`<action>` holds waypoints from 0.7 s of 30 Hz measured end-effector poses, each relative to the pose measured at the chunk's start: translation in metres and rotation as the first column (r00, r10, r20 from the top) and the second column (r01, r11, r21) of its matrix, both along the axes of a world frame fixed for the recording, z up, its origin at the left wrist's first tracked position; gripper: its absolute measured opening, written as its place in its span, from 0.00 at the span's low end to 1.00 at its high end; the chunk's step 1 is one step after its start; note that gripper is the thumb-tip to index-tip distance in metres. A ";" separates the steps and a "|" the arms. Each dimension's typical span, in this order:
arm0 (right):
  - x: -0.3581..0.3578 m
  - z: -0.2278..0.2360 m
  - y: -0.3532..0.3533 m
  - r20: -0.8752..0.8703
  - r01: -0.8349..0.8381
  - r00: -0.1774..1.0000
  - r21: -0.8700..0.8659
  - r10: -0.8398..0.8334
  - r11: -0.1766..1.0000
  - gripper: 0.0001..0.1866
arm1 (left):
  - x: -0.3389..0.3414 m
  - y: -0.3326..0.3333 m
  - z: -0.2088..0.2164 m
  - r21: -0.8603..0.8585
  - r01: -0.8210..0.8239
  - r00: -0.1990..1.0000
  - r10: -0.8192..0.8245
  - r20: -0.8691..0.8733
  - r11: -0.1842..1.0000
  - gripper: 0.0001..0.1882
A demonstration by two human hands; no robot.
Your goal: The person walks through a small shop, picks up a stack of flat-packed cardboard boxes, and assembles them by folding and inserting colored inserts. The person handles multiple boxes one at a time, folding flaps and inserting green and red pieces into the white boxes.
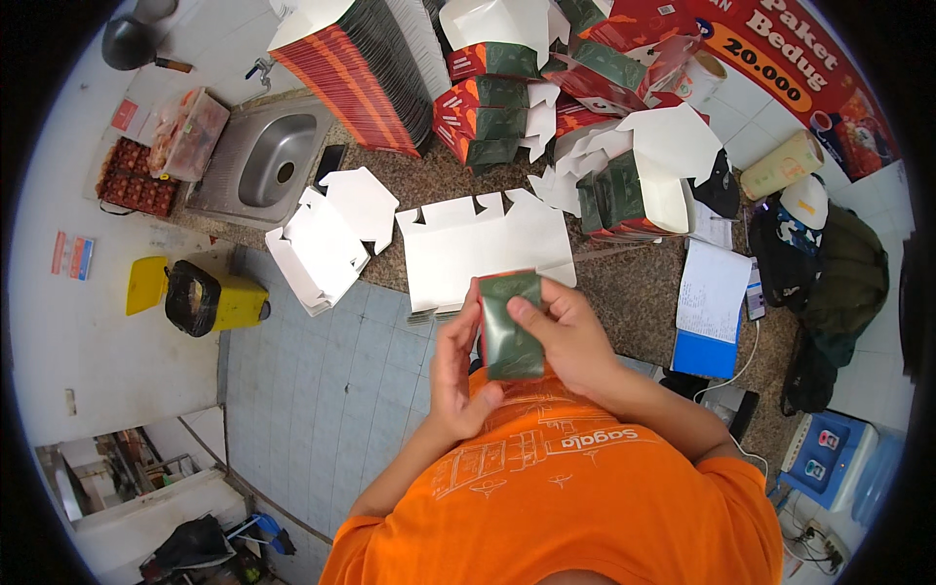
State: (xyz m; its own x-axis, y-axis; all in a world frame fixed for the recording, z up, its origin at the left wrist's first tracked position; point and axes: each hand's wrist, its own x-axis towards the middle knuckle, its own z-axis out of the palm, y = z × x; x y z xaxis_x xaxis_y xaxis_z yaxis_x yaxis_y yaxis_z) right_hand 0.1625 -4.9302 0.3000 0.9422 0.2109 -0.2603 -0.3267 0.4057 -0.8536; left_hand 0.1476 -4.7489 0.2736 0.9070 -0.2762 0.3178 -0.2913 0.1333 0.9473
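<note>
Close in front of my chest I hold a folding carton (511,336) upright, its glossy green panel facing up and a red edge showing at its left. My right hand (580,341) grips the carton's right side, thumb pressed on the green panel and fingers behind. Along the left edge, my left hand (453,375) closes against it, fingers stretched up its side and thumb near the bottom corner. Just beyond, flat carton blanks (487,249) lie white side up at the counter edge. A partly folded white carton (322,249) rests to their left.
A tall stack of red carton blanks (356,83) stands at the back of the counter (634,302). Several folded green-and-red boxes (487,117) are piled beside it. At right lie a notebook (712,292) and a phone (756,292); a sink (278,161) is at left.
</note>
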 end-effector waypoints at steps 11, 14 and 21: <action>-0.009 0.019 0.010 -0.144 -0.194 0.977 -0.281 0.159 0.940 0.19 | -0.012 -0.015 -0.023 -0.057 -0.475 0.850 0.441 -0.289 0.878 0.10; -0.006 0.021 0.000 0.076 -0.236 0.956 -0.381 0.284 0.894 0.18 | -0.006 -0.015 -0.030 -0.024 -0.491 0.863 0.483 -0.148 0.871 0.10; -0.015 -0.028 0.017 0.098 0.146 0.986 -0.169 -0.131 0.975 0.15 | -0.004 -0.019 -0.019 -0.010 -0.532 0.834 0.522 -0.176 0.846 0.09</action>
